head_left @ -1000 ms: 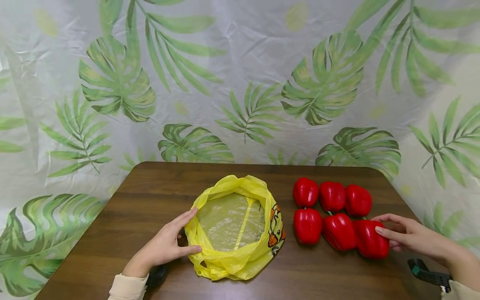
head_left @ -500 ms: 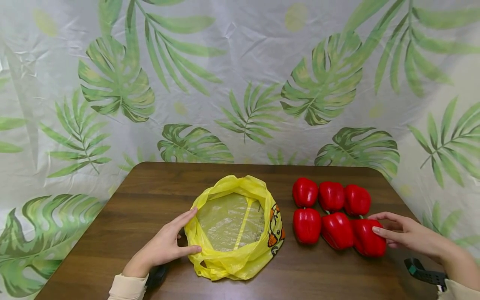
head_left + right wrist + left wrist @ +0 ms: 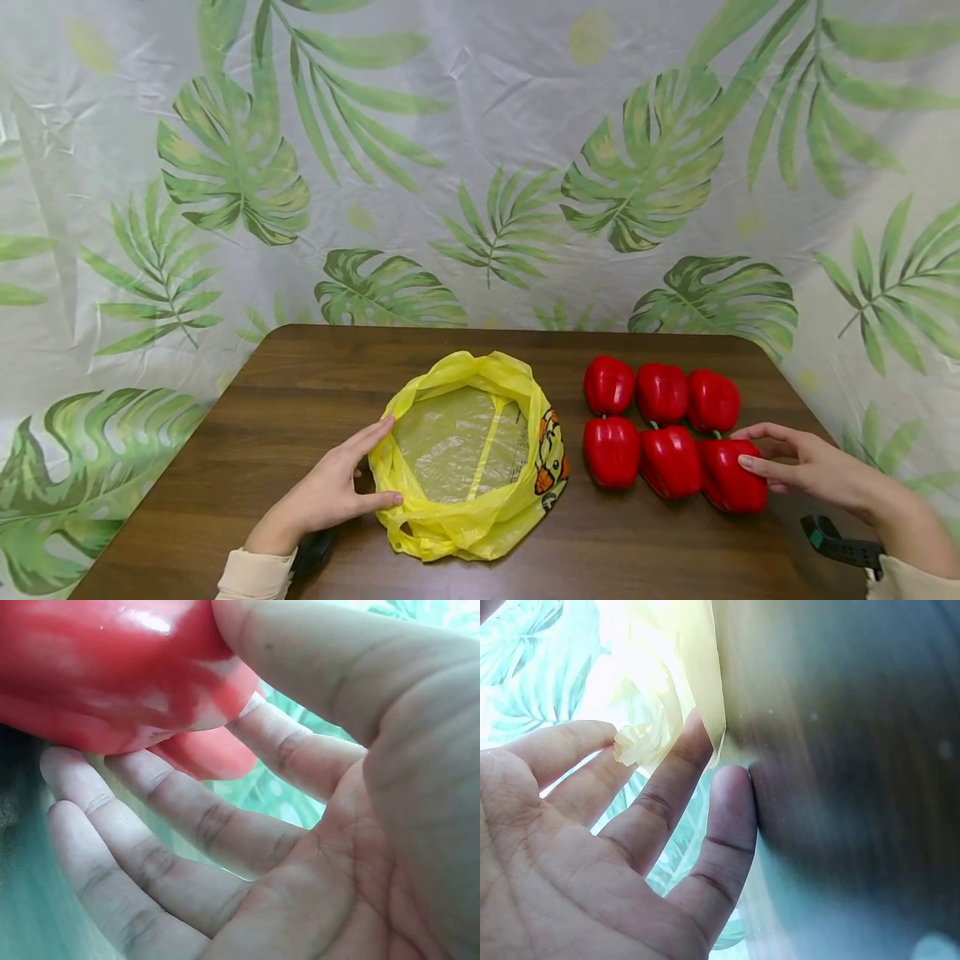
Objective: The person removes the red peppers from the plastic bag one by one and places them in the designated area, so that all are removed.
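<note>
A yellow plastic bag (image 3: 480,529) stands on the table with its mouth spread wide and a cartoon print on its right side. My left hand (image 3: 330,487) rests against the bag's left rim. In the left wrist view its fingers (image 3: 660,799) reach loosely to the yellow film. At the right, several red bell peppers (image 3: 611,450) lie in two rows. My right hand (image 3: 825,475) holds the front-right bell pepper (image 3: 726,479), thumb on its near side and forefinger behind it. In the right wrist view the other fingertips (image 3: 67,769) sit low against this glossy pepper.
The brown wooden table (image 3: 300,400) has rounded far corners. Behind it hangs a leaf-printed sheet (image 3: 510,167). Bare tabletop lies left of the bag and in front of the peppers.
My right hand has moved slightly left, and the front-right bell pepper has slid left with it; its neighbours have shifted a little too. The left hand and the bag have barely moved.
</note>
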`<act>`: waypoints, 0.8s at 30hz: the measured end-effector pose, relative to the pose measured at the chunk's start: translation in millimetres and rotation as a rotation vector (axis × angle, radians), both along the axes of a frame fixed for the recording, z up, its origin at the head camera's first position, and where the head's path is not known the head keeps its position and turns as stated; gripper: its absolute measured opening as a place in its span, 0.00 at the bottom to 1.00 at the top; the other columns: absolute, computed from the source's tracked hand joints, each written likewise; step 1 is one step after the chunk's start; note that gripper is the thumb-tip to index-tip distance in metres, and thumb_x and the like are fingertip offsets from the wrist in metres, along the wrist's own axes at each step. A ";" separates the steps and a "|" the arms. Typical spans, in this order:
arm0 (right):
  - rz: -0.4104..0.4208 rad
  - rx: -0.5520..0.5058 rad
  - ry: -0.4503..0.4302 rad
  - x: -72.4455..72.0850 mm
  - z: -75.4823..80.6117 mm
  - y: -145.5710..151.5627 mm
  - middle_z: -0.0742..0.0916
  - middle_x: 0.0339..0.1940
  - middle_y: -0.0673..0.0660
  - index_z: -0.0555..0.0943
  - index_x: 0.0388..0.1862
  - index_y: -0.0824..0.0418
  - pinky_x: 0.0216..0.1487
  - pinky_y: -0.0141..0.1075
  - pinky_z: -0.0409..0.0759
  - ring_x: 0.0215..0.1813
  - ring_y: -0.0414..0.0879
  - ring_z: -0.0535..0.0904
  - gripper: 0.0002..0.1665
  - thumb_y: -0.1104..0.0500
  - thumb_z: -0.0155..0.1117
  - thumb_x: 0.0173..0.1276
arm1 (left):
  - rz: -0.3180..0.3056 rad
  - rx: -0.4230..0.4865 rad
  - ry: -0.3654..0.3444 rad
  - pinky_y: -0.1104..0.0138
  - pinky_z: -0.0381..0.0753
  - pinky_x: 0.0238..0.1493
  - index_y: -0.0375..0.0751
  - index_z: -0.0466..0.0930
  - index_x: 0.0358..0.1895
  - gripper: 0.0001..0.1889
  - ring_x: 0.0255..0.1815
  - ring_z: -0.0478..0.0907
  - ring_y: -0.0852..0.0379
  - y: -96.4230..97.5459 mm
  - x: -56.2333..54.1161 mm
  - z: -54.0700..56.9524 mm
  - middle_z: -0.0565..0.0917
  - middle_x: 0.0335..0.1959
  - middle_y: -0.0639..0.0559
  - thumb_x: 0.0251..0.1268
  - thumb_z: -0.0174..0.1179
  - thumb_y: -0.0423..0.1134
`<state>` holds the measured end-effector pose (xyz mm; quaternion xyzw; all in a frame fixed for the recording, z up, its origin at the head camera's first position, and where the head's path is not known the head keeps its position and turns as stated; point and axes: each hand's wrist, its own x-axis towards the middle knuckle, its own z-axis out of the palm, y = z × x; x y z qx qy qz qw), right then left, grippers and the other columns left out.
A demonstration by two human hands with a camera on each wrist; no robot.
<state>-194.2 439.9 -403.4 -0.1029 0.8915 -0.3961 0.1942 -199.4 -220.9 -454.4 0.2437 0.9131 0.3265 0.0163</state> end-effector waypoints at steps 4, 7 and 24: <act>-0.018 0.022 0.024 0.4 -2.1 -2.3 0.83 0.67 0.70 0.68 0.75 0.73 0.47 0.37 0.88 0.50 0.29 0.84 0.29 0.54 0.56 0.87 | 0.001 -0.004 -0.004 0.62 0.85 0.48 0.40 0.59 0.86 0.55 0.78 0.71 0.33 -0.4 0.8 -0.3 0.64 0.86 0.36 0.63 0.76 0.61; -0.033 0.049 0.063 1.1 -3.6 -3.4 0.85 0.65 0.69 0.69 0.74 0.74 0.46 0.36 0.87 0.47 0.32 0.85 0.29 0.54 0.57 0.87 | 0.005 -0.001 -0.006 0.62 0.85 0.48 0.40 0.59 0.86 0.55 0.79 0.71 0.33 -0.1 0.6 -0.4 0.63 0.86 0.37 0.63 0.76 0.61; -0.041 0.055 0.074 0.5 -4.4 -1.7 0.87 0.61 0.66 0.68 0.74 0.75 0.45 0.36 0.87 0.45 0.31 0.84 0.30 0.54 0.57 0.86 | -0.005 -0.003 0.000 0.61 0.86 0.48 0.40 0.60 0.86 0.55 0.79 0.70 0.32 0.3 -0.8 0.2 0.64 0.85 0.36 0.63 0.76 0.61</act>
